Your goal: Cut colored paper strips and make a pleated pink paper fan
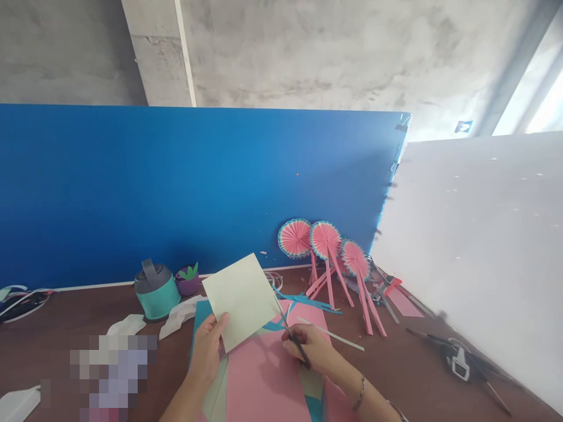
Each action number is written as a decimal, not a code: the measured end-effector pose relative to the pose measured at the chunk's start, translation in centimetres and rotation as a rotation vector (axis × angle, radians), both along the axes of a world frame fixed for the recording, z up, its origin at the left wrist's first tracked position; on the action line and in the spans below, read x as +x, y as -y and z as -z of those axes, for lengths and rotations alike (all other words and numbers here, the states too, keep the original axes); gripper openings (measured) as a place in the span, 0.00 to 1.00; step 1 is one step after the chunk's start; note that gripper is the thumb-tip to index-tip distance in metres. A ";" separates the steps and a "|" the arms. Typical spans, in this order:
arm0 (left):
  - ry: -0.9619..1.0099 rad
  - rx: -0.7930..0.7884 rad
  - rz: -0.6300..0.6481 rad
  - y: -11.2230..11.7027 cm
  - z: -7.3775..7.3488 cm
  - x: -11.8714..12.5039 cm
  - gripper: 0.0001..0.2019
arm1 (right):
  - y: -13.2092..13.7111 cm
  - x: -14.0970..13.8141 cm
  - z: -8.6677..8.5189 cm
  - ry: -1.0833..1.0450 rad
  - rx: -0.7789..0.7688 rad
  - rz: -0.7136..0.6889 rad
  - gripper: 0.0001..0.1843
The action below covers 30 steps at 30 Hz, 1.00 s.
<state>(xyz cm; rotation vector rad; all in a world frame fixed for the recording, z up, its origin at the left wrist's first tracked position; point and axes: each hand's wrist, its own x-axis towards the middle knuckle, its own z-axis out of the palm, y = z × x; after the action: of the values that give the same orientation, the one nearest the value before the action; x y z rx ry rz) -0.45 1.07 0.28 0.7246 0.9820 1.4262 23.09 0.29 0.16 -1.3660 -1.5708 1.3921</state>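
My left hand (208, 346) grips a pale cream sheet of paper (243, 302) by its lower left edge, thumb on top. In my right hand (310, 346) is a pair of scissors (301, 350), fingers wrapped round the dark handles. The blades point up along the sheet's right edge; whether they touch the paper I cannot tell. Beneath both hands lies a stack of coloured paper, with a pink sheet (264, 381) on top. Thin blue strips (308, 300) and a cream strip (343, 337) lie at the stack's far right.
Pink folded paper fans (295, 238) lean against the blue partition (197, 187). A teal and grey bottle (158, 293), a small purple pot (188, 284) and crumpled white paper (180, 315) stand or lie left. A dark object with cables (460, 360) lies right, by the white panel.
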 end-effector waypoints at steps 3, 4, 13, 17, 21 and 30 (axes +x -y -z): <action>-0.012 -0.018 0.008 0.1 -0.2 0.1 0.24 | 0.0 0.1 0.3 -0.015 0.013 -0.005 0.10; -0.020 -0.031 0.005 0.2 -0.3 0.1 0.24 | -0.1 0.1 0.4 -0.017 0.019 -0.003 0.10; -0.020 -0.056 -0.018 0.3 -0.3 0.2 0.23 | -0.2 0.1 0.6 0.018 0.035 0.012 0.10; 0.001 -0.034 0.007 0.1 0.2 0.0 0.24 | -0.4 0.2 1.1 0.007 0.036 0.010 0.10; -0.003 -0.042 0.017 0.0 0.3 0.0 0.24 | -0.5 0.3 1.5 -0.003 0.034 0.007 0.11; -0.002 -0.042 0.003 0.1 -0.1 0.1 0.23 | -0.3 0.1 0.9 -0.009 0.039 0.004 0.11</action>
<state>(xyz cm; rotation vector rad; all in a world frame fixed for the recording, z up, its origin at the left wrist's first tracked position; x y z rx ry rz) -0.38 0.93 0.34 0.6965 1.0085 1.3983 23.22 0.61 -0.78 -1.3377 -1.5805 1.3565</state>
